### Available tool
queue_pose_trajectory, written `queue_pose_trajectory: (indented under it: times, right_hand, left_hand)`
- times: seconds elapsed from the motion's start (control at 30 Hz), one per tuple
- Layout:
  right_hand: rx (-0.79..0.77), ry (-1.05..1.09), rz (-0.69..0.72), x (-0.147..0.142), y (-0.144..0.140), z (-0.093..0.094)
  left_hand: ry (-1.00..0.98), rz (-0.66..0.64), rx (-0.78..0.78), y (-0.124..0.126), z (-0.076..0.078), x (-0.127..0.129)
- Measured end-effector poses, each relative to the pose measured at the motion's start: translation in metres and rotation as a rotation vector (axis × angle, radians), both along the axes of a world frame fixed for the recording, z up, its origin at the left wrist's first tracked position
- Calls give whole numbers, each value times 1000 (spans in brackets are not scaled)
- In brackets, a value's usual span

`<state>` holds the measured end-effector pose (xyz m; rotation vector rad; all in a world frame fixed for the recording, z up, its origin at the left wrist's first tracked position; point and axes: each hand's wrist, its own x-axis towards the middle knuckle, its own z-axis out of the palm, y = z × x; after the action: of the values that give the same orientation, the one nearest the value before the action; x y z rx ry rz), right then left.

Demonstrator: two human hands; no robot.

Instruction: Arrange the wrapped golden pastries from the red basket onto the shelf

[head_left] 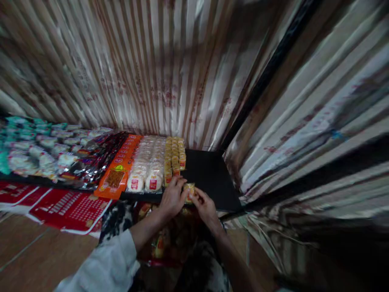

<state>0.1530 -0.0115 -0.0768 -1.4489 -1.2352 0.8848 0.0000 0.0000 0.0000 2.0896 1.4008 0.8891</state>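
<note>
The left hand (173,198) pinched the left side of one small, square, gold-yellow wrapped packet (189,192). The right hand (205,205) pinched its right side with thumb and fingers. So the packet was between the two hands, over the front of the flat black shelf (209,174); I could not tell if it touched the shelf. The step looked like handling this one packet beside the others like it. The next move seemed to call for a soft grip and a straight packet.

Far to the left of the left hand lay shiny green packets (30,125), then puffy white packets (45,156), then dark red shiny packets (100,152), all too heaped and blurry to count. One or more red paper sheets with white print (69,211) hung below them. Nearer the left hand was one flat orange plastic bag (126,150) that I could see on top. Next came two lines of round white wrapped cakes (135,182), with two at the front. Just past the left hand's fingertips stood about three lines of small yellow wrapped packets (175,156); I could not count them all. The one shelf showed bare black above the right hand.
</note>
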Motion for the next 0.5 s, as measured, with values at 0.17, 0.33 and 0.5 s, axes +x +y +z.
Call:
queue_pose_trajectory:
  times: [0.17,0.33,0.5]
  right_hand:
    - [-8,114,-100,5,45,4]
    - [-17,44,-95,2,87,-3]
    - [-23,-58,-98,-2,116,-10]
  left_hand:
    - [-58,97,-38,4,-11,31]
    - [-167,154,-212,20,-25,51]
    - [-191,223,-348,37,-29,56]
